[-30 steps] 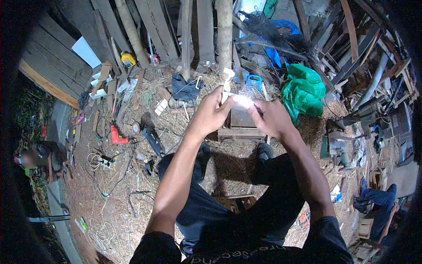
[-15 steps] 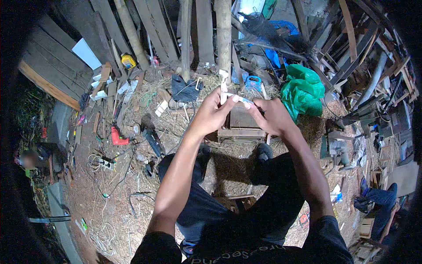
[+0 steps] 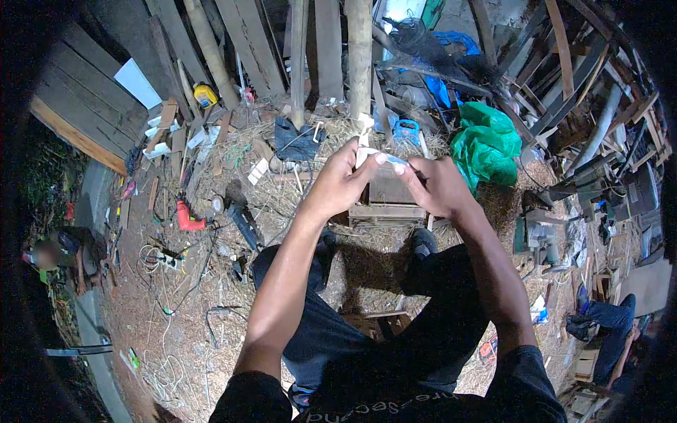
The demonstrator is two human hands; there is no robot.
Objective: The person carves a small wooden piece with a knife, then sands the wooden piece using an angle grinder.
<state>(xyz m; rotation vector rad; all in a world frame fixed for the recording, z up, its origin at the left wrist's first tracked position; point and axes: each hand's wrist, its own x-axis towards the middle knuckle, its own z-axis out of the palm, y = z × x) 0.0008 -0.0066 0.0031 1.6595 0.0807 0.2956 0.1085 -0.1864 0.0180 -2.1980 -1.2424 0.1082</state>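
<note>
A: Hands?
B: Left hand (image 3: 337, 185) and right hand (image 3: 438, 187) are both closing fingers on a small white piece (image 3: 384, 159), pinching it between them at chest height.
A: Where's it sitting?
B: It's hanging in the air over a small wooden box (image 3: 386, 201) on the straw-covered ground (image 3: 211, 296).
A: Around?
B: Green bag (image 3: 486, 144) lying right of the hands, red drill (image 3: 189, 218) lying well off to the left.
</note>
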